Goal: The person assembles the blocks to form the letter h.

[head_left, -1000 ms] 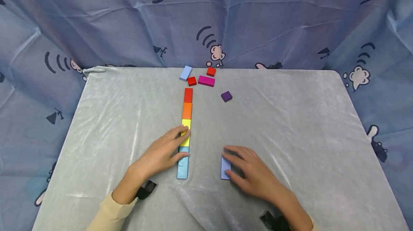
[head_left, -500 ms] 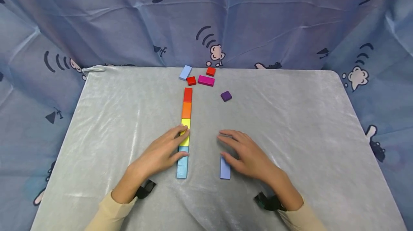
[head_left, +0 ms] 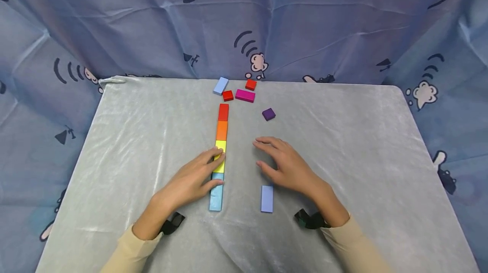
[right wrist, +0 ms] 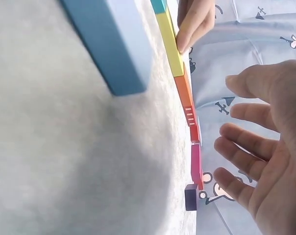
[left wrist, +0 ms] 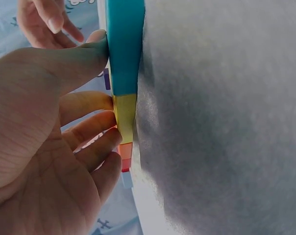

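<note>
A straight row of coloured blocks runs away from me: light blue (head_left: 215, 199) nearest, then yellow (head_left: 220, 144), orange (head_left: 222, 130) and red (head_left: 223, 112). My left hand (head_left: 188, 180) lies over the row from the left. Its fingertips touch the yellow block, and its thumb (left wrist: 91, 56) rests on the light blue one, without gripping either. To the right of the row a periwinkle block (head_left: 267, 199) lies by itself. Beyond that block my right hand (head_left: 287, 166) hovers with loosely spread fingers and holds nothing.
Past the row's far end lie a pale blue block (head_left: 220, 86), two small red blocks (head_left: 227, 95) and a magenta block (head_left: 245, 96). A dark purple block (head_left: 268, 114) sits nearer, to their right. A patterned blue curtain (head_left: 324, 23) hangs behind the grey-covered table (head_left: 362, 146).
My right hand has left the periwinkle block and moved away from me, toward the far side. The block stays where it was. My left hand keeps its place on the row.
</note>
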